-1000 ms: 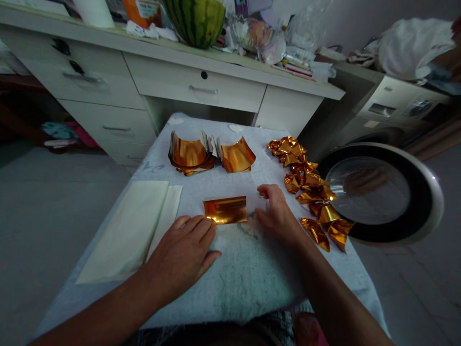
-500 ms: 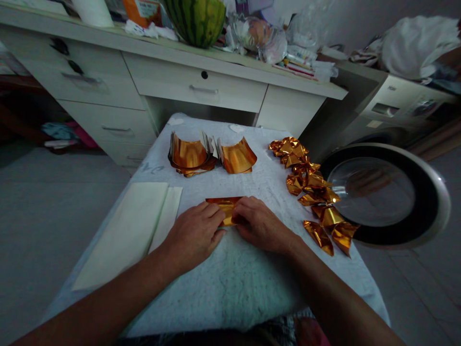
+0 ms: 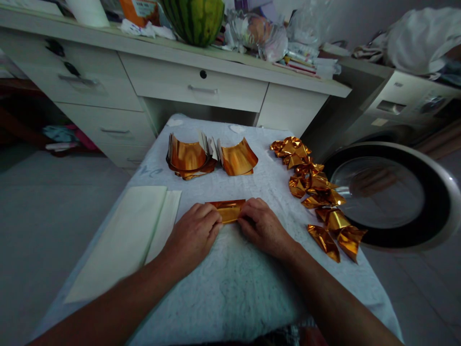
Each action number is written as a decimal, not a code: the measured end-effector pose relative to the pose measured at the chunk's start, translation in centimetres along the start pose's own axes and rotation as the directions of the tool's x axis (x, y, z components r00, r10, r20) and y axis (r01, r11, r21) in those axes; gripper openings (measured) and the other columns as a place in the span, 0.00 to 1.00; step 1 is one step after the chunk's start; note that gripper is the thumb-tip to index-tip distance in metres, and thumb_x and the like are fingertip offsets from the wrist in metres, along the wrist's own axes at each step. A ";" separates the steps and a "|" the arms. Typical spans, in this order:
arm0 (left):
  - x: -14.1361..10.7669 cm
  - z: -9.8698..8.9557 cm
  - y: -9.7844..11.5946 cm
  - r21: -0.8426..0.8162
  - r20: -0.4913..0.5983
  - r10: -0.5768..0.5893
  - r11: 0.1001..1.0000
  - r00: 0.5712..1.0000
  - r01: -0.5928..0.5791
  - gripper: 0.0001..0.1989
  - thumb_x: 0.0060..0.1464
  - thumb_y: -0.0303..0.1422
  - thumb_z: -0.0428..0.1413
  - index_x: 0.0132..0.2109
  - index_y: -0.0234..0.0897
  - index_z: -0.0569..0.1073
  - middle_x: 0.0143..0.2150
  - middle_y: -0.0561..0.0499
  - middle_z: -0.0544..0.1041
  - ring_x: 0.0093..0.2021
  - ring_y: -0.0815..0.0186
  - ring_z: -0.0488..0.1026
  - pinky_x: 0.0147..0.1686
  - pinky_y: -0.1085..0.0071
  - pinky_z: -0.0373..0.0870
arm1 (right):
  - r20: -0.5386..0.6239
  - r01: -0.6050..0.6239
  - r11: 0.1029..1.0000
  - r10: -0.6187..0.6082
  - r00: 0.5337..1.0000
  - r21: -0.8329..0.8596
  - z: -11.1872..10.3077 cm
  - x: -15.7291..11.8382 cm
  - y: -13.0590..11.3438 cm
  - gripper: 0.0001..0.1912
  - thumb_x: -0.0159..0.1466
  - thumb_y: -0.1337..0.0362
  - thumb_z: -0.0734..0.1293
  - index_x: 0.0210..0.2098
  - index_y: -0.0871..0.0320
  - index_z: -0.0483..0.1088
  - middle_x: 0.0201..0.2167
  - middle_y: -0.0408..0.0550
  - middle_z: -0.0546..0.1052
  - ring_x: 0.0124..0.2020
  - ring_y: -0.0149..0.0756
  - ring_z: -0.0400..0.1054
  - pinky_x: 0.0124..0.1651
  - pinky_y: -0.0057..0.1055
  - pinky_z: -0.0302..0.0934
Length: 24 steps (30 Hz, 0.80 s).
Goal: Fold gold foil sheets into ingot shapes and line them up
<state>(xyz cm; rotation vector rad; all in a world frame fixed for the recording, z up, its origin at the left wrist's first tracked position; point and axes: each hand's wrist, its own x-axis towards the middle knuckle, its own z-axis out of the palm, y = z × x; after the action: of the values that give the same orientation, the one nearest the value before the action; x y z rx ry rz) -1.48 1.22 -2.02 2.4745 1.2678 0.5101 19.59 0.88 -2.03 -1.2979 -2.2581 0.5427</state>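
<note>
Now the left hand (image 3: 196, 229) and right hand (image 3: 262, 226) are pinching the ends of the gold foil (image 3: 231, 212), lying between them on the pale cloth (image 3: 234, 288), where uneven finger pressure would be risking a crooked crease.

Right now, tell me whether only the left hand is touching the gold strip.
No: the left hand and the right hand are both on the gold strip, one at each end.
</note>
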 end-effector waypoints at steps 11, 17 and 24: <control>-0.3 -0.1 -0.1 -0.007 0.010 -0.057 0.998 0.998 0.057 0.09 0.63 0.28 0.48 0.37 0.37 0.72 0.38 0.48 0.72 0.41 0.59 0.67 0.42 0.60 0.68 | 0.032 -0.147 0.981 0.152 0.988 -0.126 0.0 0.1 -0.4 0.07 0.68 0.67 0.63 0.35 0.58 0.72 0.34 0.47 0.72 0.39 0.38 0.62 0.45 0.37 0.53; -0.1 0.0 -0.3 0.083 0.035 -0.129 0.989 0.991 0.126 0.14 0.65 0.32 0.45 0.36 0.36 0.73 0.36 0.47 0.74 0.38 0.60 0.69 0.41 0.59 0.67 | 0.027 -0.207 0.971 0.212 0.977 -0.120 -0.2 0.0 -0.2 0.07 0.67 0.64 0.65 0.32 0.58 0.70 0.32 0.46 0.72 0.38 0.38 0.62 0.44 0.36 0.52; 0.2 0.1 -0.1 0.173 0.026 -0.156 0.974 0.987 0.149 0.15 0.65 0.32 0.44 0.35 0.36 0.73 0.35 0.47 0.76 0.37 0.59 0.71 0.39 0.60 0.67 | 0.046 -0.229 0.968 0.235 0.971 -0.104 -0.3 -0.2 0.3 0.06 0.67 0.65 0.64 0.34 0.57 0.71 0.34 0.47 0.72 0.39 0.38 0.63 0.44 0.36 0.52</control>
<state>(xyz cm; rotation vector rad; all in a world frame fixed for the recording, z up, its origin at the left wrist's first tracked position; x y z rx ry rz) -1.39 1.48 -2.10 2.4821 1.5289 0.3250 20.05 0.92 -1.95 -1.6292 -2.2170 0.5626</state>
